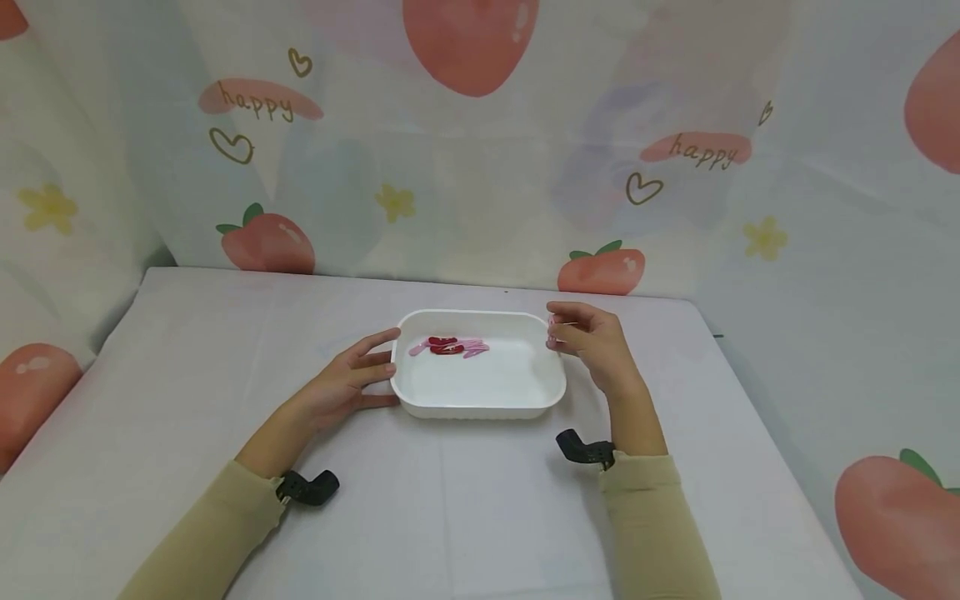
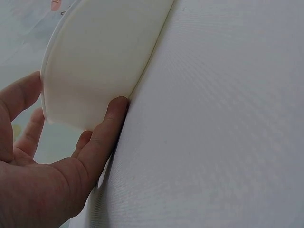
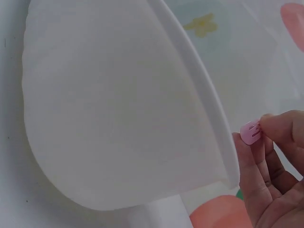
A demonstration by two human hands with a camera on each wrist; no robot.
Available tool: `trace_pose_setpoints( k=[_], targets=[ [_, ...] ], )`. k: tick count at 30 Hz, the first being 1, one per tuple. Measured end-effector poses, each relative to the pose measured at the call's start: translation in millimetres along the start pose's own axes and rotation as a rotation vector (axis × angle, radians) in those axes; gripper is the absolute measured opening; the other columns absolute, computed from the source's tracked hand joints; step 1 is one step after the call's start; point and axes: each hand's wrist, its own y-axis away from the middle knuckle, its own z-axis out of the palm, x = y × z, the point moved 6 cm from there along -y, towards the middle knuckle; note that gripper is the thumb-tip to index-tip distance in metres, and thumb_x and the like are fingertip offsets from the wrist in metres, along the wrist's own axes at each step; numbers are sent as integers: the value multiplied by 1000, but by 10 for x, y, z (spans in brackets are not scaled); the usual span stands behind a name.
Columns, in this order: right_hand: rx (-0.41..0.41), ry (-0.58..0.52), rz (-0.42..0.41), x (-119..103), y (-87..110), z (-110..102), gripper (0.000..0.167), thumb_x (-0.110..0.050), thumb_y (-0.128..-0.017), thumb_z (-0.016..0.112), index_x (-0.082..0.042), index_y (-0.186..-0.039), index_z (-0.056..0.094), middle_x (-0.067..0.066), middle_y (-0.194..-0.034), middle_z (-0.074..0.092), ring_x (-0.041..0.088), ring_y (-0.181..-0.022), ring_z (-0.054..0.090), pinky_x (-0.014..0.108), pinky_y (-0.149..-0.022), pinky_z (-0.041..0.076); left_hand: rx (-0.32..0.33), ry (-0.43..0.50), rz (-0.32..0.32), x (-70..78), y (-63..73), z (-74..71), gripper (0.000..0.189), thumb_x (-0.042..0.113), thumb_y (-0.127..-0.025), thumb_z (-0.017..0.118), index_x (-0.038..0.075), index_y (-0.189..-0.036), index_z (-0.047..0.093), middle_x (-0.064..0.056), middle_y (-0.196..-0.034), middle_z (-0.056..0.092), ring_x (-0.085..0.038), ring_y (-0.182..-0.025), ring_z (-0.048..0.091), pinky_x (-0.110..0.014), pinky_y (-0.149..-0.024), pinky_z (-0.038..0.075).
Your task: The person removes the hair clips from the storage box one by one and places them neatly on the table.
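Observation:
A white tray (image 1: pixel 480 383) sits on the table with several red hair clips (image 1: pixel 447 350) and pink hair clips (image 1: pixel 418 348) lying in its left half. My left hand (image 1: pixel 347 383) touches the tray's left end with spread, nearly straight fingers. In the left wrist view, fingertips (image 2: pixel 34 80) meet the tray rim while another digit lies low along its wall, near the cloth. At the tray's right rim, my right hand (image 1: pixel 591 337) pinches a pink hair clip (image 3: pixel 251 132) with slots between thumb and finger. Part of that clip is hidden by the fingertips.
A white cloth covers the table (image 1: pixel 360 517). Behind and beside it hangs a patterned curtain (image 1: pixel 480 183) with peaches and "happy" lettering. Black wrist cameras (image 1: pixel 309 488) stick out from both sleeves, near the tabletop.

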Motion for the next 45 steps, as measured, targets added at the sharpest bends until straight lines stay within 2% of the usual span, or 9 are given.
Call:
trace_pose_setpoints(
  k=[11,20,27,36,45],
  targets=[
    [74,-48,22,109,-14,-226,38,-6,-94,67,2,-131,61,7,-105,59,15,-88,62,28,-81,60,4,-12,-2,7,11,9,63,11,-100,59,26,-156,33,-17,-158,29,-42,-138,43,-58,-99,50],
    [133,13,84,255,-26,-361,37,-12,-96,66,-3,-132,61,8,-109,58,16,-87,64,27,-82,60,5,-11,-4,9,12,19,62,10,-101,58,26,-156,33,-17,-159,29,-42,-137,43,-59,-98,50],
    [127,44,120,441,-62,-398,38,-8,-95,64,0,-132,60,9,-108,57,17,-89,61,26,-81,60,-5,-6,1,8,17,17,64,13,-99,61,26,-156,33,-17,-159,29,-42,-137,44,-58,-99,50],
    [107,169,180,596,-95,-366,34,-11,-96,61,-4,-129,64,13,-114,58,21,-94,59,21,-79,59,5,-10,3,2,17,9,65,14,-99,63,27,-155,34,-17,-158,31,-41,-135,45,-57,-98,51],
    [84,214,167,646,-132,-331,33,-7,-95,61,0,-126,65,16,-111,60,16,-87,62,24,-78,60,8,-13,1,7,7,3,63,13,-100,60,27,-156,33,-17,-158,30,-41,-137,44,-57,-98,51]
  ],
)
